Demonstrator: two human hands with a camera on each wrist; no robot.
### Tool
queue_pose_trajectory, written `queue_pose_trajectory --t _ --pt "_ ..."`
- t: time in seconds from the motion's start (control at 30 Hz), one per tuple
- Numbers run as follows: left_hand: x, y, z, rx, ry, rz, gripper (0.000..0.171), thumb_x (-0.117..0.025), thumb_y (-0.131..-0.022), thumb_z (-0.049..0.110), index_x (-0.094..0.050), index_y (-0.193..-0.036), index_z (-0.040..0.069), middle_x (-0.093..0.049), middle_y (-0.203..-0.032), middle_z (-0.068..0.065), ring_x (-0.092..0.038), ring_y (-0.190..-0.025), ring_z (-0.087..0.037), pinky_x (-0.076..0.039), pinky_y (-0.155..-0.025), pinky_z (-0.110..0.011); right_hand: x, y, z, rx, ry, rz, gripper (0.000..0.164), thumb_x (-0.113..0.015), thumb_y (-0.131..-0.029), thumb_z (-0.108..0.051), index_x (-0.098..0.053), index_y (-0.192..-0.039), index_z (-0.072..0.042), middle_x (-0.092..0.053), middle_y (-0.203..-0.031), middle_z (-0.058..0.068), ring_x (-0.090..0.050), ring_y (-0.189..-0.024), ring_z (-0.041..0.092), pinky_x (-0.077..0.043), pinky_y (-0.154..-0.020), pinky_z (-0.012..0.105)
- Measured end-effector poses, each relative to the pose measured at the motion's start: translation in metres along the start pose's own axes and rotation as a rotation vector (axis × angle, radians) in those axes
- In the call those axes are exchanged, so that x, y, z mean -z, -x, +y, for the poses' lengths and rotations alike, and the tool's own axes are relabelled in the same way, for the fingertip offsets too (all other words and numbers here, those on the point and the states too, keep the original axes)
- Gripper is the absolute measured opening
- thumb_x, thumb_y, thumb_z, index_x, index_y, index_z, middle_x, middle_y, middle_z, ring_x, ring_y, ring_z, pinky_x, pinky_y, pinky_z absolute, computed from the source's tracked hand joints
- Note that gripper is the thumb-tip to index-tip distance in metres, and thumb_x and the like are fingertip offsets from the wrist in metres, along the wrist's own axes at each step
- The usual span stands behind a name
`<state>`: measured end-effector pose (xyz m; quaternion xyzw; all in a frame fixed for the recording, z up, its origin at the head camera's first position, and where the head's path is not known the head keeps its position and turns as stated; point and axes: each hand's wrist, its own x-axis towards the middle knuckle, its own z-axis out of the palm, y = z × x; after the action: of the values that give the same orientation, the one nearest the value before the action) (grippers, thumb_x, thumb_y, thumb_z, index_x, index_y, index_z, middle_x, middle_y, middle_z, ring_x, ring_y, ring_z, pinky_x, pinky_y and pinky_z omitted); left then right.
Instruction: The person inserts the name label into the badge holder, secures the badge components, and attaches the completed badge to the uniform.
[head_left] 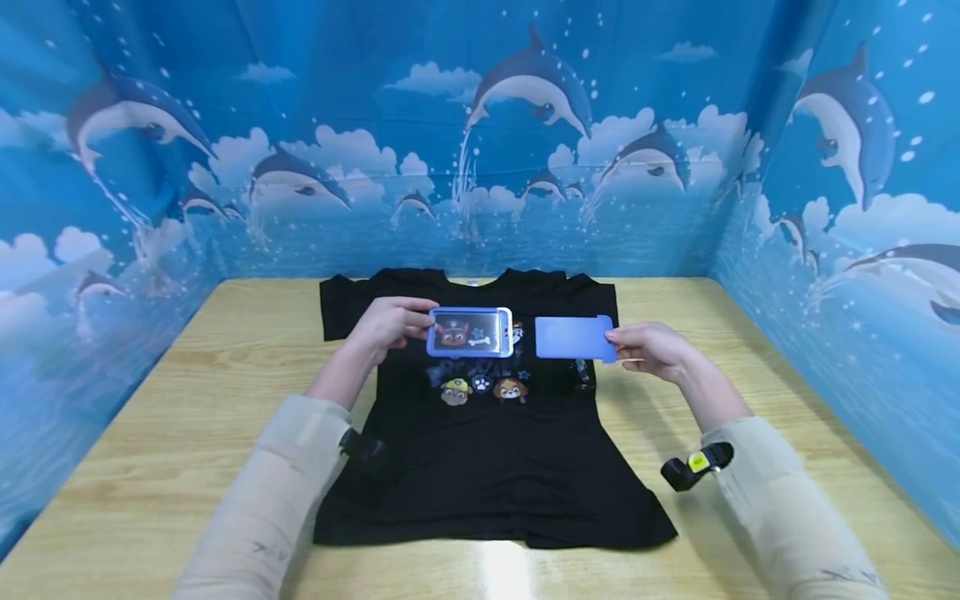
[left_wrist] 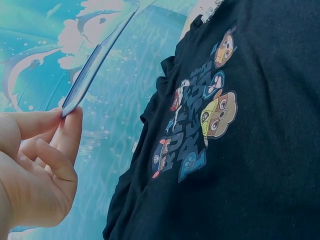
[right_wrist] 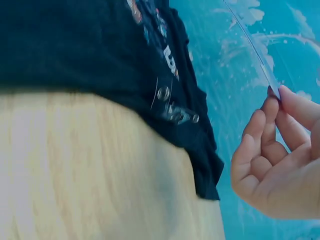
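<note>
Between thumb and fingers, my left hand (head_left: 393, 323) pinches the left end of a blue-framed card holder (head_left: 468, 333). Its window is see-through, with the shirt's print showing behind it. To the right, my right hand (head_left: 654, 348) pinches one end of a flat blue panel (head_left: 573, 337) with small tabs at that end. A short gap separates the two pieces, both held up over a black T-shirt (head_left: 495, 467). In the left wrist view the card holder (left_wrist: 92, 75) appears nearly edge-on. The panel (right_wrist: 257, 55) looks like a thin strip in the right wrist view.
The T-shirt lies spread on a wooden table (head_left: 187, 417), with cartoon dog heads printed on its chest. A small clear strap with metal snaps (right_wrist: 172, 110) lies on the shirt's right side. A blue dolphin-print curtain (head_left: 480, 225) surrounds the table's back and sides.
</note>
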<state>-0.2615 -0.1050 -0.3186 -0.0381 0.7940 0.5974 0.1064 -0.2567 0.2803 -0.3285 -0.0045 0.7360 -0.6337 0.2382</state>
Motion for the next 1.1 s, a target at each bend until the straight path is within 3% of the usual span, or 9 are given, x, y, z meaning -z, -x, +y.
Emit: queue_pose_trajectory --t 0.1,0.43,0.57,0.7,0.83,0.97,1.03,1.1 --pt "0.0 -0.001 -0.001 -0.002 0.004 -0.011 0.036 -0.06 -0.088 0.01 -0.06 -0.123 0.009 -0.065 -0.109 -0.018 -0.062 -0.072 -0.012 -0.035 -0.054 -0.025 0.007 0.001 0.005 -0.01 -0.021 0.031 0.019 -0.054 -0.095 -0.017 -0.067 -0.081 -0.019 -0.065 -0.075 -0.003 -0.061 -0.072 0.01 -0.045 -0.069 0.025" --pt "-0.001 0.001 -0.002 -0.003 0.003 -0.019 0.035 -0.061 -0.087 0.009 -0.061 -0.122 0.008 -0.069 -0.096 -0.011 -0.062 -0.07 -0.01 -0.036 -0.053 -0.024 0.024 -0.014 0.008 -0.07 -0.033 0.15 0.02 -0.054 -0.094 -0.017 -0.062 -0.076 -0.017 -0.059 -0.07 -0.004 -0.056 -0.067 0.008 -0.045 -0.067 0.023" --pt "-0.002 0.001 -0.004 0.001 -0.005 -0.012 0.034 -0.062 -0.087 0.01 -0.062 -0.121 0.009 -0.069 -0.096 -0.011 -0.062 -0.072 -0.011 -0.036 -0.054 -0.024 0.027 -0.021 0.01 -0.094 -0.035 0.17 0.022 -0.053 -0.095 -0.018 -0.061 -0.074 -0.017 -0.058 -0.069 -0.004 -0.055 -0.066 0.007 -0.044 -0.065 0.022" --pt "-0.003 0.001 -0.006 0.001 0.001 -0.013 0.034 -0.063 -0.086 0.01 -0.062 -0.12 0.009 -0.069 -0.086 -0.004 -0.062 -0.072 -0.012 -0.038 -0.058 -0.027 0.031 -0.03 0.016 -0.108 -0.058 0.173 0.022 -0.054 -0.094 -0.018 -0.061 -0.073 -0.017 -0.057 -0.069 -0.004 -0.055 -0.066 0.007 -0.044 -0.064 0.021" --pt "-0.003 0.002 -0.006 0.008 -0.002 -0.013 0.034 -0.063 -0.086 0.011 -0.062 -0.12 0.01 -0.069 -0.092 -0.008 -0.062 -0.072 -0.012 -0.039 -0.06 -0.029 0.032 -0.039 0.02 -0.112 -0.048 0.176 0.023 -0.053 -0.095 -0.018 -0.061 -0.073 -0.017 -0.057 -0.067 -0.005 -0.054 -0.064 0.006 -0.043 -0.061 0.019" --pt "-0.003 0.001 -0.006 0.016 -0.015 -0.009 0.034 -0.062 -0.087 0.011 -0.062 -0.12 0.011 -0.066 -0.106 -0.016 -0.062 -0.075 -0.013 -0.039 -0.062 -0.029 0.031 -0.044 0.023 -0.1 0.021 0.178 0.015 -0.052 -0.095 -0.016 -0.061 -0.083 -0.012 -0.059 -0.066 -0.005 -0.053 -0.061 0.005 -0.041 -0.057 0.019" --pt "-0.003 0.001 -0.005 0.016 -0.02 -0.009 0.033 -0.062 -0.087 0.011 -0.063 -0.12 0.011 -0.066 -0.104 -0.015 -0.062 -0.075 -0.014 -0.039 -0.062 -0.029 0.03 -0.045 0.024 -0.09 0.065 0.178 0.011 -0.052 -0.095 -0.015 -0.059 -0.094 -0.006 -0.059 -0.067 -0.005 -0.054 -0.061 0.004 -0.041 -0.056 0.019" --pt "-0.002 0.001 -0.006 0.012 -0.022 -0.013 0.034 -0.062 -0.086 0.011 -0.062 -0.12 0.011 -0.068 -0.098 -0.012 -0.062 -0.075 -0.013 -0.039 -0.062 -0.029 0.029 -0.046 0.025 -0.081 0.109 0.176 0.019 -0.052 -0.095 -0.013 -0.055 -0.106 0.001 -0.059 -0.067 -0.005 -0.053 -0.06 0.004 -0.041 -0.056 0.02"
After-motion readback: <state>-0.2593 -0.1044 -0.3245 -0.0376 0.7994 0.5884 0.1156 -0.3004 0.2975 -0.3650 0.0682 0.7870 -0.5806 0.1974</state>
